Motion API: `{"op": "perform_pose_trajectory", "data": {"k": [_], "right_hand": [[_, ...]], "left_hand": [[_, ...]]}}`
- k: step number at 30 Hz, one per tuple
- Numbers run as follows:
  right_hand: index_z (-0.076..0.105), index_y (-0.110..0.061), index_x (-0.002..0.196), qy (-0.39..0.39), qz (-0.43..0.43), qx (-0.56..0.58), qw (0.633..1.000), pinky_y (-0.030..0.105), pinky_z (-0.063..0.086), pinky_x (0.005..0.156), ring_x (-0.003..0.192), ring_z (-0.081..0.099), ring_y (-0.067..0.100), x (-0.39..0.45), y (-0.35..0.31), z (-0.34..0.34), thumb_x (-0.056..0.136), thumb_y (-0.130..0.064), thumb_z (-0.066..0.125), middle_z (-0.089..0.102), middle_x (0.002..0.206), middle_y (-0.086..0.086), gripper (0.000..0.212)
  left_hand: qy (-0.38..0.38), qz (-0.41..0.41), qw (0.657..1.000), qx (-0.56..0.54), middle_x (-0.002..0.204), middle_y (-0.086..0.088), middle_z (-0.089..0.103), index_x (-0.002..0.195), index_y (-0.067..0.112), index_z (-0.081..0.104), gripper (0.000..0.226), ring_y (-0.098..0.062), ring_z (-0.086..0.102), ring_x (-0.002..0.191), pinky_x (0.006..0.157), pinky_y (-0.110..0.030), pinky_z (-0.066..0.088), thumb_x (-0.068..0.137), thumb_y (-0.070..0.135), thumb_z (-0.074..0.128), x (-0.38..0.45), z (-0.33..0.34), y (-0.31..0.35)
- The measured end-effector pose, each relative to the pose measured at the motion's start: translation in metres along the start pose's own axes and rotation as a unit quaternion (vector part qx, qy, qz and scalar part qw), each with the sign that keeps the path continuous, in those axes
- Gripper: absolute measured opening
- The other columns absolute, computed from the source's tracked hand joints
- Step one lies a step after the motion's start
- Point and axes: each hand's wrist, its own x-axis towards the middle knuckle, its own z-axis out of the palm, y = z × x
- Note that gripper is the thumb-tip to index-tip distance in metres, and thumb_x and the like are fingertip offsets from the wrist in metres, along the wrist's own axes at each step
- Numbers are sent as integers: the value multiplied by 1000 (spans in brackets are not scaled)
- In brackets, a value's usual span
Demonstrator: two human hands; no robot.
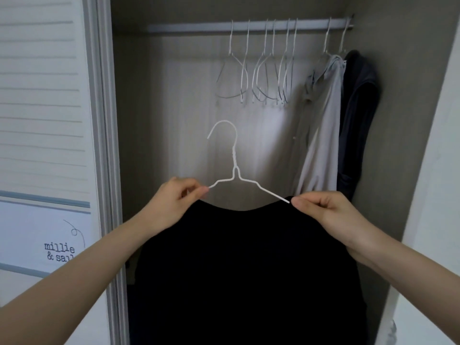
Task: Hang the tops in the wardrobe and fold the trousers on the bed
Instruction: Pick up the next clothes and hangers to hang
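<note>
We hold a black top (246, 265) on a white wire hanger (234, 168) in front of the open wardrobe (139, 100) — our left hand (174, 202) pinches the top's left shoulder at the hanger's arm, our right hand (323, 212) pinches the right shoulder. On the rail (249, 28) hang empty hangers (261, 80), then a pale shirt (323, 125) and a dark garment (358, 120) at the right end.

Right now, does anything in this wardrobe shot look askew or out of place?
Slightly. The white hanger sits unevenly in the black top: its arm by the right hand pokes out bare above the shoulder. The grey shirt on the rail hangs bunched and lopsided. Nothing looks damaged.
</note>
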Motion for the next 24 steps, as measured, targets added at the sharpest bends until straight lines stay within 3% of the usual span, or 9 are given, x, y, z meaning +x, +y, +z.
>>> {"op": "perform_pose_trajectory", "data": {"k": [3, 5, 7, 11, 13, 15, 18, 21, 24], "right_hand": [[71, -9, 74, 24, -18, -61, 998, 25, 40, 61, 61, 52, 11, 0, -4, -6, 93, -23, 59, 59, 64, 5, 26], [61, -19, 58, 46, -57, -160, 984, 18, 33, 53, 53, 41, 1, -1, -6, -13, 94, -22, 57, 45, 52, -9, 36], [52, -25, 53, 36, -67, -209, 975, 18, 30, 51, 50, 36, 0, -5, -12, -18, 95, -25, 56, 39, 49, -9, 42], [62, -25, 61, -41, -1, -116, 992, 16, 36, 54, 58, 45, 5, -18, -24, -17, 97, -23, 51, 48, 59, -8, 37], [70, -17, 74, -34, 44, -16, 998, 16, 45, 57, 63, 58, 9, -23, -33, -17, 96, -20, 53, 62, 68, 1, 28], [71, -6, 84, 2, 76, 50, 996, 19, 52, 58, 67, 65, 15, -26, -44, -18, 96, -20, 54, 68, 76, 8, 25], [72, -5, 84, 45, 96, 89, 990, 23, 54, 56, 66, 67, 19, -27, -65, -16, 96, -21, 53, 69, 78, 12, 28], [74, -7, 80, 77, 102, 89, 988, 24, 53, 52, 62, 68, 20, -30, -85, -19, 97, -22, 53, 70, 76, 13, 31], [72, -4, 84, 121, 111, 81, 983, 24, 51, 47, 56, 67, 21, -33, -102, -24, 97, -22, 53, 70, 70, 13, 30]], "left_hand": [[28, -20, 999, -30, 65, -11, 55, 76, 5, 63, 28, -17, 46, 63, 64, -26, 35, 97, 22, 56, 6, 5, 2], [47, -20, 998, -22, 67, -10, 55, 76, 4, 60, 28, -16, 47, 70, 65, -19, 34, 97, 23, 56, 10, 8, -2], [64, -10, 998, -16, 68, -6, 55, 75, 6, 60, 27, -11, 46, 72, 67, -16, 35, 97, 22, 57, 14, 8, -2], [68, 25, 997, -39, 68, 9, 56, 76, 10, 67, 21, -2, 47, 75, 70, -10, 35, 95, 17, 61, 35, 16, 1], [69, 44, 996, -41, 73, 5, 58, 80, 6, 70, 18, -1, 47, 76, 76, -14, 39, 94, 14, 61, 50, 25, 3], [67, 34, 996, -47, 92, -8, 62, 93, 3, 70, 17, -12, 53, 91, 91, -28, 43, 96, 15, 59, 67, 39, 5], [23, -64, 993, -94, 135, -16, 51, 133, 6, 54, 40, -27, 52, 122, 108, -30, 34, 100, 28, 51, 86, 62, 14], [-16, -105, 984, -142, 155, -14, 32, 149, 7, 32, 57, -24, 31, 143, 117, -31, 22, 101, 33, 47, 99, 85, 25], [-50, -86, 977, -189, 161, -7, 19, 153, 15, 23, 62, -18, 18, 148, 118, -28, 12, 100, 37, 48, 109, 101, 44]]}}
